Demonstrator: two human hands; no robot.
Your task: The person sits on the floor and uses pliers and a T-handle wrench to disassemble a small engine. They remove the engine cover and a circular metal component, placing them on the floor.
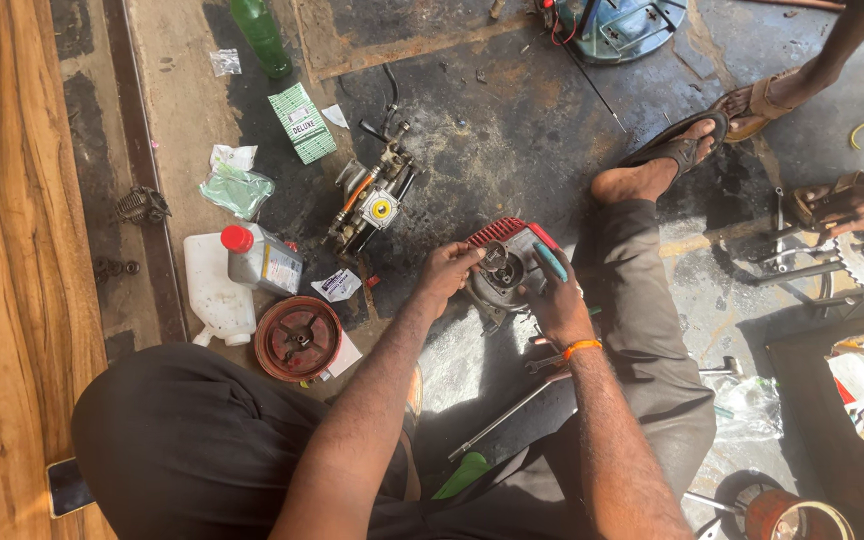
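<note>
Held the small engine housing (502, 268), red-shrouded on top, between both hands and above the oily floor (512, 130). Closed the left hand (449, 270) on the housing's left rim, with fingertips curled at the edge of its round opening. Wrapped the right hand (555, 300) around the opposite side, pinning a teal-handled tool (550, 262) under the fingers against the shroud. Took it for a screwdriver, but could not make out its tip.

Called, by this view, for the left hand to serve as the fixed clamp and the right as the working hand. Called also for fingertips on the rim rather than inside the opening, and for the opening to face up, away from floor grit. Risked a slip on oily metal with two jobs in one hand, so favoured a firm wrap on the right.

Noted beyond the left hand a metal assembly with a yellow cap (374, 205). Noted farther left a grey bottle with a red cap (262, 260), a white jug (214, 292) and a rust-red pulley (298, 338). Noted a spanner (542, 365) just below the right wrist, and another person's sandalled foot (674, 152) well beyond the right hand.
</note>
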